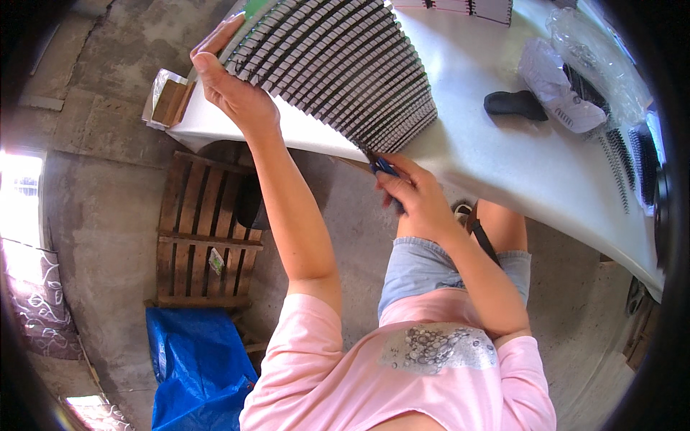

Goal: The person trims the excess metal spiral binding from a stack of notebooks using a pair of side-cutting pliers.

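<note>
A stack of spiral-bound notebooks sits at the table's near edge, its rows of black coil spines turned toward me. My left hand grips the left end of the stack, thumb over the near side and fingers behind. In my right hand is a pair of blue-handled pliers, fingers wrapped round the handles. The dark tip of the pliers meets the near lower corner of the stack, at the coil ends. Whether the jaws grip a coil is too small to tell.
On the white table to the right lie a black oblong object, crumpled plastic bags and loose black coils. More bound notebooks are at the back. A wooden pallet and blue tarp are at left.
</note>
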Demonstrator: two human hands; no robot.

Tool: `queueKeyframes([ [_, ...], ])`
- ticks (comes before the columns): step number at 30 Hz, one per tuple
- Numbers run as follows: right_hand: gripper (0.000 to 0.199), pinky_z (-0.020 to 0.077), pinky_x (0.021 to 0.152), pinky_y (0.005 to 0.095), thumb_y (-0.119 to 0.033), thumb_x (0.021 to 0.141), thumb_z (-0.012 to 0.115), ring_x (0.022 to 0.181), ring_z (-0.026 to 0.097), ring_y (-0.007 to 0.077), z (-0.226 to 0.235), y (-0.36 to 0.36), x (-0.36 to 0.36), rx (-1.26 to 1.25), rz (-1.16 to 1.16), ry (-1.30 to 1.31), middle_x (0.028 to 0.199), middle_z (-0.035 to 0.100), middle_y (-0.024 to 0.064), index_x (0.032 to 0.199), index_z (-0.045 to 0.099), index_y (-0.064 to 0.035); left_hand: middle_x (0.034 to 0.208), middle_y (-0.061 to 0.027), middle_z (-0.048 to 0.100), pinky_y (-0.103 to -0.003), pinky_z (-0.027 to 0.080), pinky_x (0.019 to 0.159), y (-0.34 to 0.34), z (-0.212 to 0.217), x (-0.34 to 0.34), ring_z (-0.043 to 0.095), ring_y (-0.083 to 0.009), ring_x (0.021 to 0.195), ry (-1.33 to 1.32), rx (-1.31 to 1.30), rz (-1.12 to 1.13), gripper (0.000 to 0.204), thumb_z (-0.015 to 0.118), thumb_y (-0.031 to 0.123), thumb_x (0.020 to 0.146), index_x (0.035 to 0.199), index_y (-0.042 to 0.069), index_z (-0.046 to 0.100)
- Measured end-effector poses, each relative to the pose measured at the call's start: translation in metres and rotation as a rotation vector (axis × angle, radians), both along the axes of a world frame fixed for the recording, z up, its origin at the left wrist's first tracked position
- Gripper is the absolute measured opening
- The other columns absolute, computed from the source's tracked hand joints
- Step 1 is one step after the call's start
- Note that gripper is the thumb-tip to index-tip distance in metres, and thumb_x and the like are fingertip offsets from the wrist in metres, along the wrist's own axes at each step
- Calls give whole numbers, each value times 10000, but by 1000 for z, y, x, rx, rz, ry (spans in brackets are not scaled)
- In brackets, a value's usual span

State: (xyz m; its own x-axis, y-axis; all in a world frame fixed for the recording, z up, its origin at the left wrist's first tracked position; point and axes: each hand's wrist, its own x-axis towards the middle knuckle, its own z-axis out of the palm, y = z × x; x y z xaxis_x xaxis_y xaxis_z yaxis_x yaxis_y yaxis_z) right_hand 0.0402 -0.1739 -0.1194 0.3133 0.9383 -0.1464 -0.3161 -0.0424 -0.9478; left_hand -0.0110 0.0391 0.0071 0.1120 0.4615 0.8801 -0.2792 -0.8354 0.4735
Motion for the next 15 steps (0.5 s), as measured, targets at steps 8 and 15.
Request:
queueKeyframes([
  [8, 448, 386, 872, 447, -228, 804, 649, 988, 518, 290, -15, -10, -5, 149, -472, -1126, 1049, 525, 112, 1238, 544, -183, 969, -169, 647, -346, 598, 766, 1, 1, 1, 672, -225, 877, -6, 8, 10, 691, 269, 597, 931, 1085, -12, 555],
  [15, 490, 354, 862, 497, -201, 780, 657, 1009, 501, 261, -20, -3, -2, 166, -528, -1381, 1108, 504, 99, 1254, 532, -205, 972, -170, 647, -342, 603, 755, 2, 0, 2, 676, -234, 857, -26, 0, 15, 680, 272, 588, 933, 1072, -10, 566],
])
